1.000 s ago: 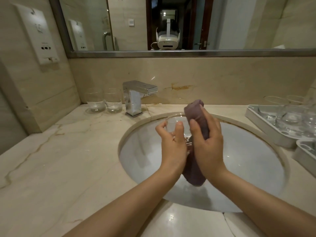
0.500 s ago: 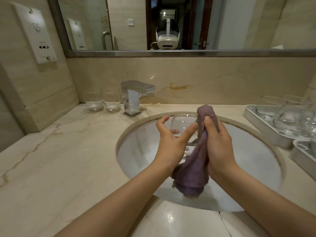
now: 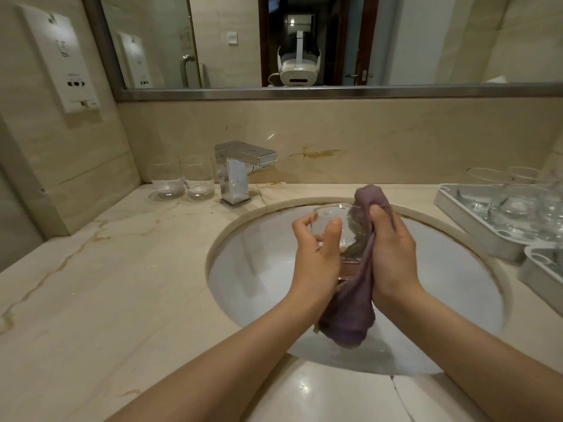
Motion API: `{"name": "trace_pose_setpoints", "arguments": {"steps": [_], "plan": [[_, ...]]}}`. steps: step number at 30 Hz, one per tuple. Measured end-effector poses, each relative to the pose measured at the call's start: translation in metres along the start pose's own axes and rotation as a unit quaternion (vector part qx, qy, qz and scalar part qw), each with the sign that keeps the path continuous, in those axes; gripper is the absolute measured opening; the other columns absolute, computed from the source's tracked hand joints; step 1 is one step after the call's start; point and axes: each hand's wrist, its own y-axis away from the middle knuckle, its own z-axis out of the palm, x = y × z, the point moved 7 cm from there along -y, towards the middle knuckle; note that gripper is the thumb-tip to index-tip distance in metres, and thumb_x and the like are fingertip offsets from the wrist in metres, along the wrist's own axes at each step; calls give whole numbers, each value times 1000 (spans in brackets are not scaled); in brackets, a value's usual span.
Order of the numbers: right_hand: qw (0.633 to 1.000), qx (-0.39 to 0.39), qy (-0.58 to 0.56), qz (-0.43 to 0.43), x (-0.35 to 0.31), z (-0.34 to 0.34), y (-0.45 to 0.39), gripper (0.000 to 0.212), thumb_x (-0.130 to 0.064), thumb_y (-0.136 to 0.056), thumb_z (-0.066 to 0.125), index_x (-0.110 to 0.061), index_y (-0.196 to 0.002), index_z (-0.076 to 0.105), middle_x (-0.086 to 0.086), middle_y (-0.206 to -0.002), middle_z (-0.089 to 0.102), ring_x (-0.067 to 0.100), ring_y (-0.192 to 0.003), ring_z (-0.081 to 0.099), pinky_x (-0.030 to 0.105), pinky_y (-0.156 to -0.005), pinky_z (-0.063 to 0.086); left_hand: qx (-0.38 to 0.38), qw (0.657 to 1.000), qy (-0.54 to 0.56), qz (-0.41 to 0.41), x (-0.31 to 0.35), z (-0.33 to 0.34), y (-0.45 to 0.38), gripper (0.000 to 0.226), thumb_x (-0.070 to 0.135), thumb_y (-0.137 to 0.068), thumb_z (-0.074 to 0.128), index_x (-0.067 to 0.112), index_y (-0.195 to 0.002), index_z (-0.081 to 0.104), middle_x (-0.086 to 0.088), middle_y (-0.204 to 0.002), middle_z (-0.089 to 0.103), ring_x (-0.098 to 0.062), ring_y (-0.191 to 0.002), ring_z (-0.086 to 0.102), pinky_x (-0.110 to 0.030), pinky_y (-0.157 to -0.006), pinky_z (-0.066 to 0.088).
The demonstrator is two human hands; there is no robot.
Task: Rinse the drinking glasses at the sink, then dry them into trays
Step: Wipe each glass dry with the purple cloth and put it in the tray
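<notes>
A pale veined marble tabletop (image 3: 91, 284) fills the lower frame, running back to a matching stone splashback and a wide steel-framed wall mirror (image 3: 304, 41) at 12 o'clock. Set into the tabletop at centre is a round white under-mounted basin (image 3: 262, 269). At 3 o'clock, two grey plastic compartment trays (image 3: 463, 220) sit on the tabletop beside the basin's edge, the farther one carrying several clear drinking glasses standing in its wells; how many cannot be told through the glare. At 10 o'clock on the side wall hangs a white rectangular socket panel (image 3: 61, 56). A square chrome tap (image 3: 237, 175) stands at 11 o'clock behind the basin, and just to its left two clear stemless tumblers (image 3: 182, 181) stand upright side by side on the tabletop, nearly touching. Over the middle of the basin, a person's bare forearms reach in from 6 o'clock. A long mauve terry cloth (image 3: 350, 309) hangs down between the wrists, its upper end bunched at the mouth of a clear drinking glass (image 3: 330, 220) held above the bowl. The right hand (image 3: 393, 254) grips the cloth, thumb pressing it against the glass's right side. The left hand (image 3: 316, 254) holds the glass, thumb in front and fingers curled behind its wall.
</notes>
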Motion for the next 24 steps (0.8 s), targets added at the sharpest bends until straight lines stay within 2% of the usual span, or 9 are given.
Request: {"name": "trace_pose_setpoints", "arguments": {"steps": [2,5,8,10,13,16,19,21,24], "plan": [[998,9,-24,50,5,-6,-1,24,-30,-97,50,-18,-112,65,11,-107,70,31,-103,66,45,-90,54,-24,1000,-9,-5,-2,3,0,58,61,-84,55,34,-128,28,-5,-116,54,-19,-97,63,-36,-88,54],[1000,15,-11,18,-3,-7,2,22,-30,-97,51,-21,-110,66,11,-109,69,30,-106,65,48,-95,51,-50,997,-51,-11,1,3,0,76,66,-75,63,35,-131,22,-4,-124,49,-7,-99,57,-13,-77,49],[999,-13,26,-37,-13,0,7,23,-29,-98,51,-25,-114,66,0,-112,69,16,-108,63,41,-100,48,-35,997,-65,-22,1,-6,-4,82,72,-66,64,38,-124,16,-7,-127,45,-16,-102,56,-34,-93,50],[989,-54,92,-100,-20,8,11,26,-27,-98,51,-29,-122,61,-3,-116,64,5,-106,60,27,-100,46,-9,999,-42,-23,2,-13,-7,68,65,-78,61,36,-123,19,-5,-117,52,-11,-95,59,-31,-84,52],[926,-125,261,-242,-24,26,23,49,-37,-93,53,-23,-140,47,-2,-121,48,-14,-107,45,1,-90,34,51,997,29,-50,-2,-24,-11,42,47,-97,45,28,-129,26,2,-105,57,-5,-86,59,-23,-74,49],[872,-142,329,-332,-12,38,29,62,-44,-87,48,-19,-144,40,-7,-124,39,-20,-112,37,1,-94,33,93,991,66,-66,-8,-30,-10,43,44,-100,37,23,-136,29,3,-105,56,-9,-93,60,-31,-81,52],[899,-79,268,-336,-18,32,25,53,-37,-88,53,-23,-138,46,-5,-116,45,-17,-105,44,3,-89,37,86,995,35,-32,-1,-24,-5,41,44,-101,34,23,-135,28,5,-91,57,0,-71,61,-25,-71,50],[935,-56,219,-273,-22,26,18,46,-31,-88,53,-21,-133,53,-3,-113,52,-17,-101,49,3,-87,38,69,998,3,-9,4,-18,-1,37,44,-101,33,27,-133,27,5,-86,54,2,-65,56,-23,-67,47],[992,-52,91,-73,-9,10,0,28,-30,-95,52,-19,-117,64,3,-110,67,13,-107,63,34,-99,49,38,999,-11,14,2,-8,1,33,50,-98,36,37,-127,25,4,-93,53,1,-67,57,-30,-73,52]]}}
